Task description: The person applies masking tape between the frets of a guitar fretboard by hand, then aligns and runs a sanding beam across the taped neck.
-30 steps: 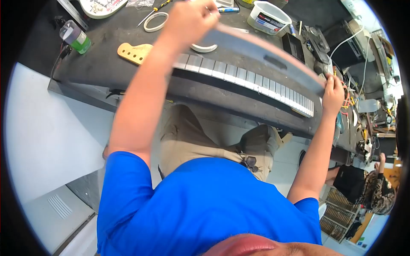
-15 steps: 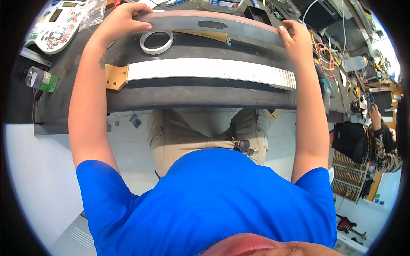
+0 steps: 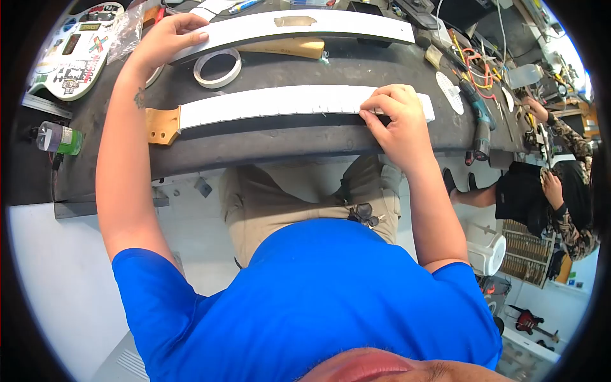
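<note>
A long white bar (image 3: 356,25) with an oval slot lies across the back of the dark workbench. My left hand (image 3: 167,39) grips its left end between thumb and fingers. Nearer to me, a guitar neck with a white-looking fretboard (image 3: 267,103) and a wooden headstock (image 3: 163,125) lies along the bench's front. My right hand (image 3: 398,118) has its bent fingers and thumb at the neck's right part; whether it pinches the neck or only touches it is hard to tell.
A tape roll (image 3: 217,68) and a wooden piece (image 3: 286,47) lie between bar and neck. At right are a power drill (image 3: 478,118) and cables (image 3: 474,70). A stickered guitar body (image 3: 76,51) and a green bottle (image 3: 60,139) are at left. Another person (image 3: 541,191) stands far right.
The long bar has turned its white face up and come down at the back. My right hand has let go of it and moved down onto the neck. My left hand still grips it.
</note>
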Available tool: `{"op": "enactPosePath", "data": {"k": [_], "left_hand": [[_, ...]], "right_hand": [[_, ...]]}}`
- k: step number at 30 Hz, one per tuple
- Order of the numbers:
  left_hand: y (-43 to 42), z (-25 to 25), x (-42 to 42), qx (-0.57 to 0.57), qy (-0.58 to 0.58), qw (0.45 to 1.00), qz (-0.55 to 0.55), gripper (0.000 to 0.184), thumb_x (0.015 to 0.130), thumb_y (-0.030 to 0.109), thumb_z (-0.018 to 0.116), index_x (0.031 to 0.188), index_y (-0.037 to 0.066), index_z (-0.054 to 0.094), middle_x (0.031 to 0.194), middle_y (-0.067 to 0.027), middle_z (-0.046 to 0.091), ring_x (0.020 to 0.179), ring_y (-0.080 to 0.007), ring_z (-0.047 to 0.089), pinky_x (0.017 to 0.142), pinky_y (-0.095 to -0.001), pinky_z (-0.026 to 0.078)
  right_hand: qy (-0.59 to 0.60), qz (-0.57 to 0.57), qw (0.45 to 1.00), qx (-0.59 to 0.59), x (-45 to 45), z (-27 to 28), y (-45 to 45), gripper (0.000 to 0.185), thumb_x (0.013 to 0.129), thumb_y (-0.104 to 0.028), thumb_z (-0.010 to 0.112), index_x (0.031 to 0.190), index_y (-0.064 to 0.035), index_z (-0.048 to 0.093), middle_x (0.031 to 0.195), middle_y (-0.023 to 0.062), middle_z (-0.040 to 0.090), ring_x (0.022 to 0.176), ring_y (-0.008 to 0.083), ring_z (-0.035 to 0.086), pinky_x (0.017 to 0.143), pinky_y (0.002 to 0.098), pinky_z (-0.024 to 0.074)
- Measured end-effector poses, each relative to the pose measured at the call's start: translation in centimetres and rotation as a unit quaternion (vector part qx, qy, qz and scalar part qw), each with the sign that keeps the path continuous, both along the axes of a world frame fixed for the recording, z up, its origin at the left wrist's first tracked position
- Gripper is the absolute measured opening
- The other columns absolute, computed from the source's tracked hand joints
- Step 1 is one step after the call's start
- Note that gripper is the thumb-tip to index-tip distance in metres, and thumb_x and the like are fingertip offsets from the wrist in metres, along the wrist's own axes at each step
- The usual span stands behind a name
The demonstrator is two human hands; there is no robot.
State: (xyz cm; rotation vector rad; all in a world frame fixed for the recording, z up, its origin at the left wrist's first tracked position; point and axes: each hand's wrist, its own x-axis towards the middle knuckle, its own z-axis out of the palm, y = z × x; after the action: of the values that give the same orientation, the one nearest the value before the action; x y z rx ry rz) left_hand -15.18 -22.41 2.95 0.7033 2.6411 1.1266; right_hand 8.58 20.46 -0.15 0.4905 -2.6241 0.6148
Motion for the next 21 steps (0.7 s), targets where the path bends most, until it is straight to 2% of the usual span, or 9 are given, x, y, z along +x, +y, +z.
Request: {"op": "enactPosePath", "data": {"k": [5,8,9,12,15,17,19,21], "left_hand": [[-0.2,-0.8,-0.1,0.009,-0.019,1.0,0.007,0.06,0.098,0.039,0.079,0.144,0.003,0.068,0.141,-0.0111,0.07,0.133,-0.0214,0.064,0.115,-0.0371,0.046],[-0.8,-1.2,-1.2,0.045,-0.041,0.998,0.033,0.059,0.099,0.039,0.078,0.143,0.002,0.069,0.141,-0.0116,0.07,0.134,-0.0223,0.063,0.116,-0.0367,0.045],[-1.0,-1.2,-0.8,0.09,-0.038,0.994,0.045,0.057,0.099,0.039,0.078,0.141,0.002,0.07,0.139,-0.0111,0.072,0.131,-0.0222,0.066,0.113,-0.0358,0.048],[-2.3,0.4,1.0,0.036,0.102,0.988,0.112,0.055,0.099,0.039,0.079,0.138,0.001,0.072,0.133,-0.0121,0.076,0.126,-0.0211,0.069,0.11,-0.037,0.05],[-1.2,1.5,8.0,0.233,0.183,0.927,0.23,0.039,0.102,0.026,0.077,0.13,-0.002,0.075,0.126,-0.013,0.078,0.117,-0.0195,0.072,0.104,-0.0337,0.053],[0.2,-0.5,13.1,0.37,0.222,0.863,0.262,0.029,0.102,0.018,0.076,0.123,-0.002,0.076,0.12,-0.0114,0.079,0.109,-0.0186,0.072,0.099,-0.0315,0.054],[2.8,-2.7,19.0,0.353,0.256,0.854,0.285,0.014,0.101,0.006,0.073,0.113,-0.002,0.075,0.112,-0.0079,0.078,0.103,-0.0175,0.072,0.095,-0.0321,0.055],[3.9,-6.0,23.3,0.286,0.282,0.891,0.21,0.009,0.096,-0.003,0.072,0.105,-0.001,0.073,0.105,-0.0086,0.077,0.1,-0.0203,0.072,0.091,-0.0338,0.056]], "right_hand": [[0.033,0.005,0.999,0.032,0.1,0.0,-1.0,0.012,0.088,-0.008,0.081,0.095,-0.0086,0.072,0.108,0.0061,0.073,0.111,0.0319,0.063,0.097,0.0459,0.0506],[0.037,-0.019,0.999,-0.013,0.1,-0.3,-1.3,0.012,0.089,-0.007,0.08,0.096,-0.0075,0.07,0.104,0.0076,0.072,0.111,0.0335,0.063,0.096,0.046,0.0506],[0.032,-0.01,0.999,-0.03,0.1,-0.2,-1.3,0.012,0.089,-0.007,0.08,0.096,-0.0071,0.07,0.105,0.008,0.073,0.111,0.0337,0.064,0.096,0.0459,0.051],[0.026,0.024,0.997,-0.072,0.6,-0.3,-1.6,0.013,0.088,-0.005,0.08,0.095,-0.0063,0.07,0.107,0.0089,0.074,0.109,0.0341,0.066,0.096,0.0455,0.0523],[0.051,0.068,0.993,-0.079,0.4,-0.7,-2.8,0.015,0.085,-0.003,0.082,0.093,-0.0064,0.07,0.111,0.0093,0.076,0.108,0.0334,0.069,0.096,0.0459,0.0541],[0.067,0.081,0.992,-0.075,0.0,-0.8,-4.0,0.016,0.084,-0.003,0.083,0.093,-0.0068,0.07,0.113,0.009,0.077,0.11,0.0332,0.069,0.096,0.0458,0.0541],[0.079,0.092,0.99,-0.068,-0.5,-1.1,-4.7,0.017,0.084,-0.003,0.083,0.095,-0.0074,0.07,0.117,0.0087,0.078,0.113,0.0325,0.069,0.097,0.0451,0.0539],[0.08,0.097,0.991,-0.055,-1.0,-1.2,-4.9,0.018,0.083,-0.003,0.083,0.095,-0.0079,0.07,0.117,0.0082,0.078,0.113,0.0318,0.069,0.096,0.0443,0.0537]]}}
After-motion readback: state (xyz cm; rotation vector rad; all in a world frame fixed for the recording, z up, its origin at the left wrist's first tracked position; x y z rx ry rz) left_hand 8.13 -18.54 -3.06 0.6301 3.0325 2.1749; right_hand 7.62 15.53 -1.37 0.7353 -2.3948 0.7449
